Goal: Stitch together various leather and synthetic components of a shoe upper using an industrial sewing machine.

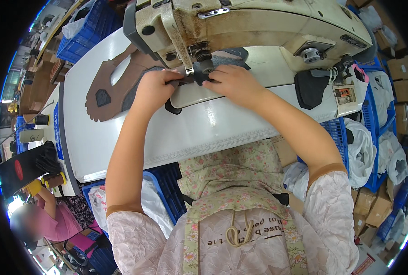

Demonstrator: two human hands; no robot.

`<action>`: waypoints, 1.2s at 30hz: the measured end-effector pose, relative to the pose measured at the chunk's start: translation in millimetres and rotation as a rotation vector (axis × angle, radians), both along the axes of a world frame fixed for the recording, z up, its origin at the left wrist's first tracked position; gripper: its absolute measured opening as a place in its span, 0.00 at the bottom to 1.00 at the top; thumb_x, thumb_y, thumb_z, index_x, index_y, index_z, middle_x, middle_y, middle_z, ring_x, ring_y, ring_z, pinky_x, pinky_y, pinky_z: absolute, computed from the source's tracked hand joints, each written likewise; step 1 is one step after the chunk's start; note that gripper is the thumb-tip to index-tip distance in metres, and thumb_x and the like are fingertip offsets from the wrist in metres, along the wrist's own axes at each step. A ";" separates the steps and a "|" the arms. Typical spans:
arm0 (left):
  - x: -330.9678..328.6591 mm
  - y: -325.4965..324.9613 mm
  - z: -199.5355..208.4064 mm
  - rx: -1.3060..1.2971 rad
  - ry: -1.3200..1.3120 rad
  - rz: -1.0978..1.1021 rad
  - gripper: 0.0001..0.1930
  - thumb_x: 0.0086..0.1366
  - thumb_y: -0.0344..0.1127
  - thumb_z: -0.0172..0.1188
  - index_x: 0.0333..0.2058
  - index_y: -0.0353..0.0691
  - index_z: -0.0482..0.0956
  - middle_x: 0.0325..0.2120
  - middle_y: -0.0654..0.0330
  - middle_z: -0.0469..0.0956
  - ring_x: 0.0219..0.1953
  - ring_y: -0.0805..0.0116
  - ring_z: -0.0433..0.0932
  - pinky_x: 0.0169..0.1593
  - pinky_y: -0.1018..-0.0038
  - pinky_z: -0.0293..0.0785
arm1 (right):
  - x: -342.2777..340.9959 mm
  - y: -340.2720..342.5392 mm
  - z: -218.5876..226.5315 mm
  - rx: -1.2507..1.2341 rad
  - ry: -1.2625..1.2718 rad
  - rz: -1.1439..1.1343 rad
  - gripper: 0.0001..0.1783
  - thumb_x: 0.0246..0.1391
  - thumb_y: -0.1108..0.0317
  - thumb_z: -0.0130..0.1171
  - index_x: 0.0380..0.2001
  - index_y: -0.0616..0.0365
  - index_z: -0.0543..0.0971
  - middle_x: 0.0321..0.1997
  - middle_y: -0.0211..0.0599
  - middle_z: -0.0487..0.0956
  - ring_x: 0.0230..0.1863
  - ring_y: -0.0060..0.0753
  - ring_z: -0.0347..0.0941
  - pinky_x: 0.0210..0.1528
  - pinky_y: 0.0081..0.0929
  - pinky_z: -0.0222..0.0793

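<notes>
White tabletop (pixel 194 133) — both hands (pixel 155 91) (pixel 239 85) on dark-patched brown workpiece (pixel 116 97) (sewing machine (pixel 259 32) above).

Dark lettering (pixel 277 224), inverted, partly covered, runs across the pale top (pixel 247 256). Fine ruler scale (pixel 213 148) lines the white table's (pixel 167 135) near edge, figures unreadable. Sewing machine (pixel 249 34) plate (pixel 353 41): illegible.

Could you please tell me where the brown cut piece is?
In the head view, the brown cut piece lies left of centre on the white table, extending leftward from the left hand.
</notes>
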State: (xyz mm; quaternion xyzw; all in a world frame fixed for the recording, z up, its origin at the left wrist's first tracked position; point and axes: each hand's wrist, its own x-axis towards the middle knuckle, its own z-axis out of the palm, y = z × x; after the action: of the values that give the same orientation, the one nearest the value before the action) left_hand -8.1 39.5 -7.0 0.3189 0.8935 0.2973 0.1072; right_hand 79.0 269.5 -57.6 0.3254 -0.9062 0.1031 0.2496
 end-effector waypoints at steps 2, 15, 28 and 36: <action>-0.1 1.7 2.2 -0.017 -0.050 0.037 0.21 0.47 0.18 0.50 0.40 0.36 0.83 0.40 0.47 0.81 0.52 0.58 0.78 0.58 0.70 0.69 | 0.3 -1.1 0.4 0.003 -0.009 -0.006 0.08 0.52 0.65 0.57 0.33 0.55 0.80 0.32 0.30 0.74 0.41 0.34 0.72 0.40 0.32 0.73; -7.6 2.7 -1.4 -0.042 0.008 -0.018 0.20 0.47 0.19 0.52 0.40 0.36 0.83 0.41 0.47 0.81 0.51 0.58 0.79 0.55 0.70 0.72 | -2.8 -11.4 -2.4 0.041 -0.006 -0.087 0.15 0.50 0.69 0.57 0.43 0.49 0.80 0.39 0.29 0.78 0.42 0.35 0.72 0.40 0.33 0.73; -13.0 -1.6 -7.3 -0.057 0.077 -0.110 0.25 0.43 0.16 0.50 0.42 0.36 0.83 0.43 0.49 0.80 0.50 0.57 0.78 0.54 0.71 0.72 | -5.9 -15.4 -6.7 -0.006 -0.027 -0.086 0.12 0.47 0.69 0.56 0.37 0.56 0.80 0.44 0.32 0.77 0.48 0.35 0.70 0.48 0.31 0.72; -11.4 -1.7 -13.0 -0.113 0.206 -0.153 0.24 0.45 0.16 0.50 0.43 0.37 0.83 0.44 0.50 0.80 0.49 0.56 0.78 0.54 0.68 0.72 | -9.6 -19.1 -5.4 -0.006 0.016 -0.099 0.08 0.45 0.69 0.56 0.30 0.55 0.78 0.38 0.31 0.77 0.45 0.35 0.70 0.46 0.31 0.72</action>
State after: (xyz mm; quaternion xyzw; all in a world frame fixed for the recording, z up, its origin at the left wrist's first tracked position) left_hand -19.5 37.8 -20.0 0.4084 0.8883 0.2030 0.0549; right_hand 69.4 250.5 -63.0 0.2804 -0.9188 0.0908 0.2624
